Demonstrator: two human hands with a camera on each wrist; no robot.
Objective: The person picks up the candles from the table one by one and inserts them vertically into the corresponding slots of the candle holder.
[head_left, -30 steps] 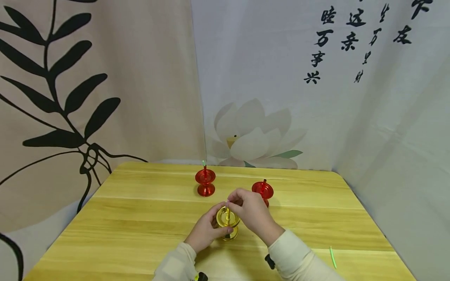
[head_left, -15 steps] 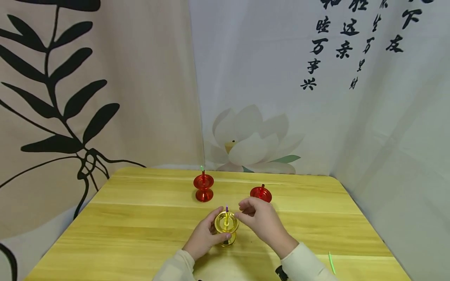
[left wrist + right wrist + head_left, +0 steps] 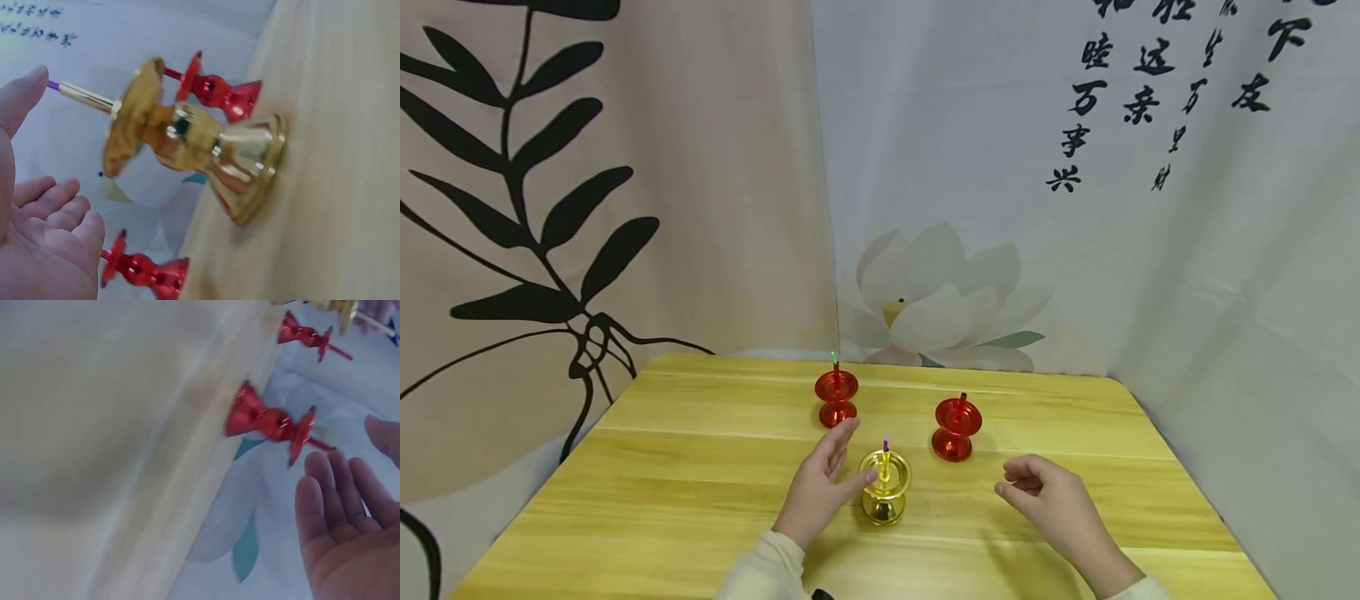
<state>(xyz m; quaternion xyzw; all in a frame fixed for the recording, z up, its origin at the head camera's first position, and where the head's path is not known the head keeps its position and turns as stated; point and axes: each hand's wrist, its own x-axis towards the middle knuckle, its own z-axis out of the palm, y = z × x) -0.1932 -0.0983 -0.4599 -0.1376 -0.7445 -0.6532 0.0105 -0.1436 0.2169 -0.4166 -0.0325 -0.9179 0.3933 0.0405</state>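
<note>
A gold candlestick (image 3: 883,508) stands upright on the table, a purple tip (image 3: 53,85) showing at the top of its centre tube. Close by its left side, my left hand (image 3: 822,492) has its fingers extended and thumb apart, holding nothing; in the left wrist view its palm (image 3: 53,250) faces the camera. Off to the right, my right hand (image 3: 1052,504) is raised over the table with loosely bent fingers and holds nothing. A red candlestick (image 3: 953,442) stands between the hands, farther back. Beyond my left fingertips is another red candlestick (image 3: 837,387), with a green tip in its tube.
All three candlesticks stand on a light wooden table (image 3: 662,467). Behind it hangs a white cloth (image 3: 940,125) printed with a lotus and black characters. A beige curtain (image 3: 730,208) with dark leaves hangs at the left.
My left hand has let go of the gold candlestick and moved slightly left. My right hand has left its top and moved right; the right forearm now covers where a green stick lay.
</note>
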